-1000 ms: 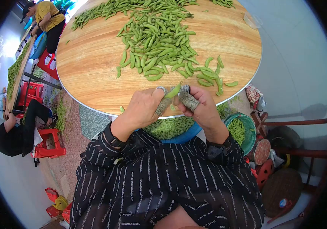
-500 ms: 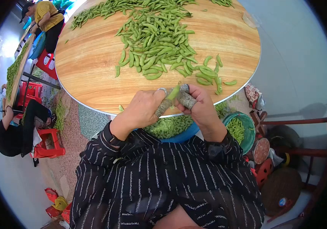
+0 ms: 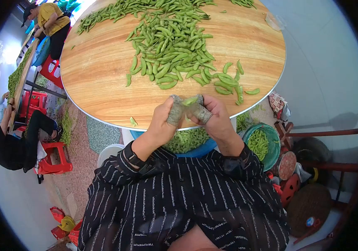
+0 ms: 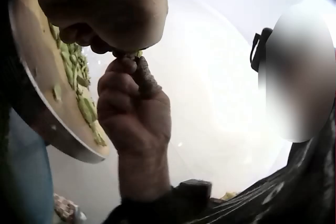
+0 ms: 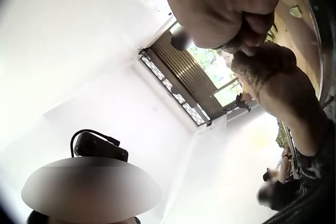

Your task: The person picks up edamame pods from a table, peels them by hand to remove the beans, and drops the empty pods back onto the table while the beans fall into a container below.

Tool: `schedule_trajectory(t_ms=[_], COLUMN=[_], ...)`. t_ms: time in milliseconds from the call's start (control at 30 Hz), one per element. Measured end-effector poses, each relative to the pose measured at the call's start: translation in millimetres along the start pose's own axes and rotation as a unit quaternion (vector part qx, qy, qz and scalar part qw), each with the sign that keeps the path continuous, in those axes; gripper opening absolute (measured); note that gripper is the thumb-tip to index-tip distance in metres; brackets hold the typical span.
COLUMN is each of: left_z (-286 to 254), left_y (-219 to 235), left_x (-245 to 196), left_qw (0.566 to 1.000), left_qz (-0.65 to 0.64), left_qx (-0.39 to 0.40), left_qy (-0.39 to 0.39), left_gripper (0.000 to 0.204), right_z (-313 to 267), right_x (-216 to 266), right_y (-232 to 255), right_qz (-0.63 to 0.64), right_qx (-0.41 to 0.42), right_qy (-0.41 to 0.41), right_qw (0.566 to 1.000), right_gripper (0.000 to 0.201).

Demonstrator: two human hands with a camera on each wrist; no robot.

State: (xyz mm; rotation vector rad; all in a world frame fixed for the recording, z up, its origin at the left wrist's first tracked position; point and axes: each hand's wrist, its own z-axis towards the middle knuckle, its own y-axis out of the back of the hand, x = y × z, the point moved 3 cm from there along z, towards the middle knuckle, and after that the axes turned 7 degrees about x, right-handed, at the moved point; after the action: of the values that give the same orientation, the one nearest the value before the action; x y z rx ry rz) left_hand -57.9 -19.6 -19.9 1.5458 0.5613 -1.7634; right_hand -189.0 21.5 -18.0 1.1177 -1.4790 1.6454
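A green soybean pod [image 3: 190, 101] is pinched between both hands just over the near table edge, slightly blurred. The left hand [image 3: 162, 119] grips its left end with thumb and curled fingers. At the other end the right hand [image 3: 220, 119] pinches with thumb and forefinger. Grey speckled covers [image 3: 202, 113] wrap the thumbs and forefingers. In the left wrist view the right hand [image 4: 134, 106] meets the left fingertips, and the pod is mostly hidden there. Below the hands, a blue basin [image 3: 208, 147] holds shelled green beans [image 3: 187, 141].
A large heap of pods [image 3: 170, 46] covers the middle of the round wooden table [image 3: 99, 83]. Several pods [image 3: 229, 81] lie loose at the right. A green basket [image 3: 276, 146] of pods stands right, a white bucket [image 3: 108, 154] left. Other people [image 3: 53, 19] sit at the far left.
The pod has gone from sticking up between the fingertips to lying lower and flatter. The left hand has shifted right and turned, and the white bucket beside its forearm shows more.
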Motion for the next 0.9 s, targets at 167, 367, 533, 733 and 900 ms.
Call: schedule_trajectory(t_ms=[167,367,533,733,900], left_z=[2,4,12,15,7], left_y=[-3,-2,1,5,12], left_x=[4,21,-8,-7,2], left_qw=[0.933,0.828,0.996,0.985,0.969], left_qz=[-0.333,-0.515,-0.027,-0.133,-0.182], left_qx=[-0.001,0.093,0.021,0.085,0.117], left_qy=[0.139,0.202,0.080,0.069,0.120], left_gripper=[0.026,0.029,0.021,0.021,0.015], right_z=[9,11,6,5,8], right_x=[-1,-4,-1,5,3], right_y=[2,15,6,4,6], right_qz=[-0.117,-0.061,-0.063,-0.169,-0.080], right_qx=[0.026,0.081,0.009,0.068,0.117], right_qy=[0.123,0.046,-0.054,0.003,-0.052], right_qw=[0.985,0.994,0.997,0.983,0.989], right_gripper=[0.012,0.010,0.004,0.010,0.007])
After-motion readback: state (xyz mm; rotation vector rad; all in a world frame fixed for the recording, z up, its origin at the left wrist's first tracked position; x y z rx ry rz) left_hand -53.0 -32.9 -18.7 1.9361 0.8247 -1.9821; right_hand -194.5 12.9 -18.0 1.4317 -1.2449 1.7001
